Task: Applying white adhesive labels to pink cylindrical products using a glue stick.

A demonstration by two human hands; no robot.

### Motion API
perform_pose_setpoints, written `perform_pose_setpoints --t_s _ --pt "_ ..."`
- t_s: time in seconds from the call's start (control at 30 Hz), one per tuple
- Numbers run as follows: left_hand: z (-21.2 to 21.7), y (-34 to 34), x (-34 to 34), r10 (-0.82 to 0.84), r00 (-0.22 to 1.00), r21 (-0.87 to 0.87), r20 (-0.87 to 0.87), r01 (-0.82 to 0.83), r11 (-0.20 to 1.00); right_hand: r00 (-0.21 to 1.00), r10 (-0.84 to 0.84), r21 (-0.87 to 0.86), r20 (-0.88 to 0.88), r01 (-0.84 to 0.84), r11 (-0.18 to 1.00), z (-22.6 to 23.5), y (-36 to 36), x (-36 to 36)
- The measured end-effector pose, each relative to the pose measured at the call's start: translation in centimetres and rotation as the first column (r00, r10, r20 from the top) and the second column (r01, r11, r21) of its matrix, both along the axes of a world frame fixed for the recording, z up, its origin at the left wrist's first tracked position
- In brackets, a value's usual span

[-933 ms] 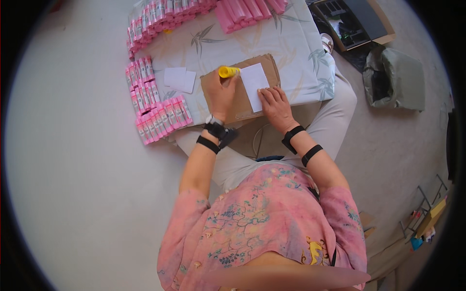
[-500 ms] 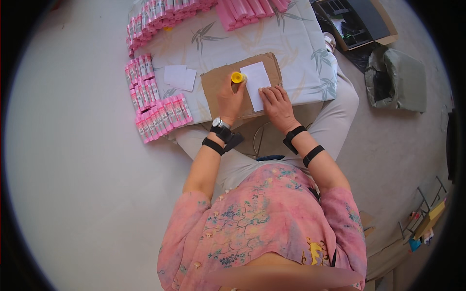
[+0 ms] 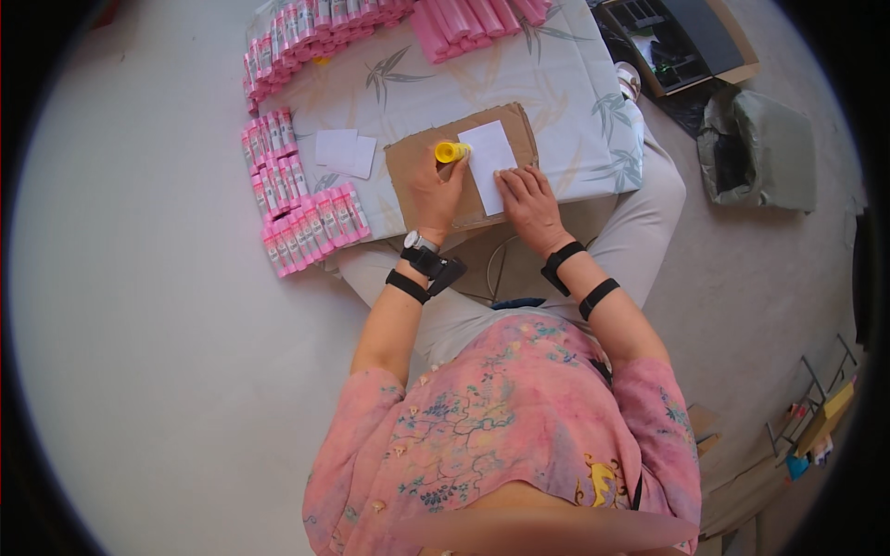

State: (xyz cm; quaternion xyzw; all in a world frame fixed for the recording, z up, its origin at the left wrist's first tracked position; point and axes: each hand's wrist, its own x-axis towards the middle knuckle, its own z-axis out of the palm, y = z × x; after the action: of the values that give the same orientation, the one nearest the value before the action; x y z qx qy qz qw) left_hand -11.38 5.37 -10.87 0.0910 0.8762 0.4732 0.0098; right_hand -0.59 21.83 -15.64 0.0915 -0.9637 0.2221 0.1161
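On the brown cardboard sheet (image 3: pixel 408 162) that serves as a work pad lies a white paper slip (image 3: pixel 489 153), and the left hand (image 3: pixel 436 190) is closed around a yellow glue stick (image 3: pixel 451 151), its tip set against the slip's left edge. The right hand (image 3: pixel 528 196) lies flat and open with its fingertips pressing the slip's lower end — likely to keep the paper from sliding under the stick. The cardboard sits on a pale leaf-patterned cloth (image 3: pixel 565 93), probably to spare that cloth from glue. Just left of the cardboard wait two more white slips (image 3: pixel 345 151), within easy reach. Rows of pink tubes (image 3: pixel 297 218) line the cloth's left edge, with more pink tubes along the far edge — apart from the glueing spot. On the floor to the right stand an open cardboard box (image 3: pixel 681 42) and a grey bag (image 3: pixel 760 148).
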Motion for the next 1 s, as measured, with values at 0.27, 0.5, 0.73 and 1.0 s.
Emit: perform_pose_setpoints --t_s 0.27,0.5,0.73,1.0 --pt "-0.3 1.1 -4.6 0.017 0.998 0.019 -0.058 -0.016 1.000 1.000 -0.002 -0.022 -0.024 0.002 1.000 0.0 -0.2 0.0" --pt "1.5 2.7 0.9 -0.152 0.987 0.110 0.045 0.146 0.983 1.000 -0.001 -0.030 -0.025 0.000 1.000 0.0 0.0 0.1" --pt "-0.2 3.7 1.4 -0.157 0.988 -0.002 -0.008 0.157 0.988 1.000 0.001 -0.001 -0.007 -0.001 1.000 0.1 0.0 0.1" --pt "-0.1 4.9 1.2 -0.235 0.971 -0.067 -0.046 0.232 0.970 1.000 0.010 0.013 0.013 -0.010 1.000 -0.4 0.0 0.2"
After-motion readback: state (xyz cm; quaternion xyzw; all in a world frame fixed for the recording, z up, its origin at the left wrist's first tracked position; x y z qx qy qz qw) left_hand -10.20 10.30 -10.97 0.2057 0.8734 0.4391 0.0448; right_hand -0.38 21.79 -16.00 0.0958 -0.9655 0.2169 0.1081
